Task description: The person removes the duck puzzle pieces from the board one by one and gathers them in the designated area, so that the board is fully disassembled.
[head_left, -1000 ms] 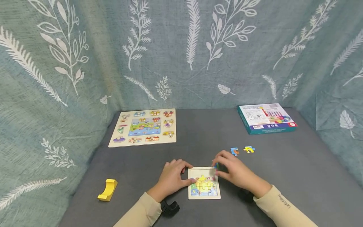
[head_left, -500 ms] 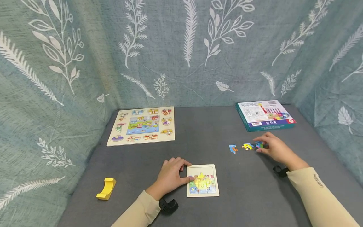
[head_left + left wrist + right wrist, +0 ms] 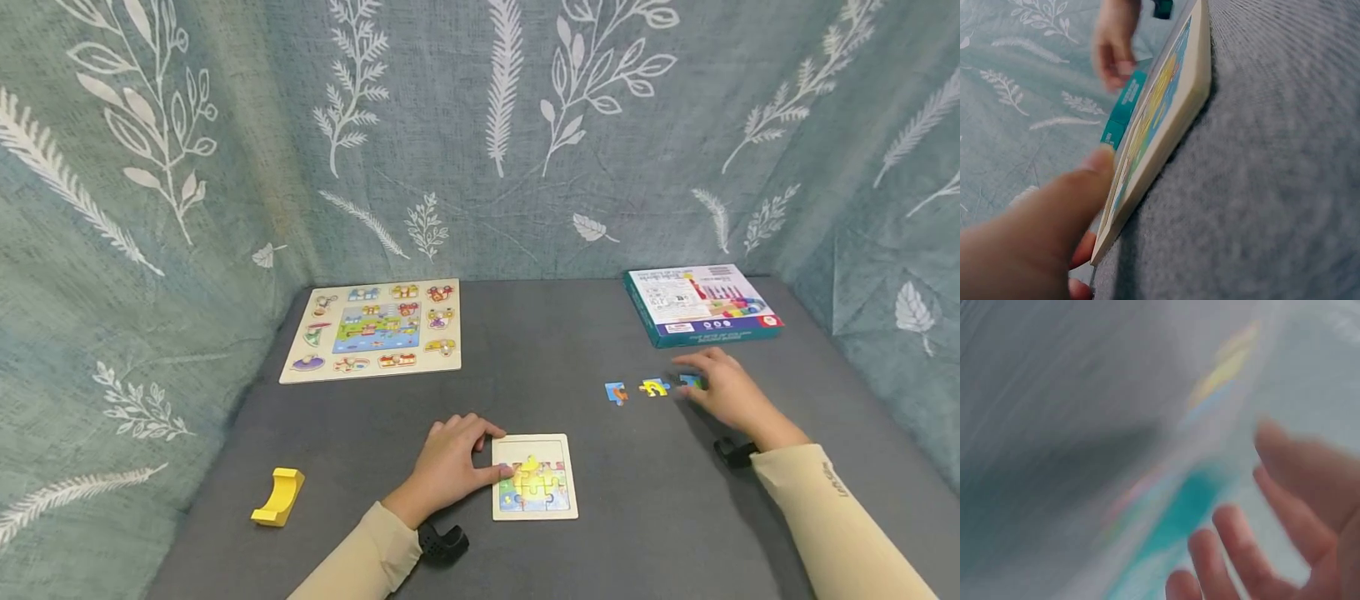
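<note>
In the head view my left hand (image 3: 450, 467) holds the left side of a small wooden jigsaw puzzle tray (image 3: 536, 515). The thumb lies over its left edge and the index finger reaches the upper left corner. Joined pieces with a yellow picture fill the tray's lower part; its upper strip shows bare wood. My right hand (image 3: 731, 396) is over a blue and green puzzle piece (image 3: 690, 381) on the table, fingers apart. The right wrist view is blurred, but nothing shows between that hand's fingers (image 3: 1235, 531). Beside it lie a yellow puzzle piece (image 3: 655, 387) and a blue and orange one (image 3: 617, 393).
A wooden picture board with knobbed shapes (image 3: 375, 367) lies at the back left. At the back right is a teal and white box (image 3: 701, 304). A yellow curved block (image 3: 279, 497) stands at the left. Leaf-patterned curtains (image 3: 465, 167) surround the grey table (image 3: 420, 400).
My right hand carried the blue and green piece from the tray to the right, set it down beside the other two pieces and let go. The left hand stayed on the tray.
</note>
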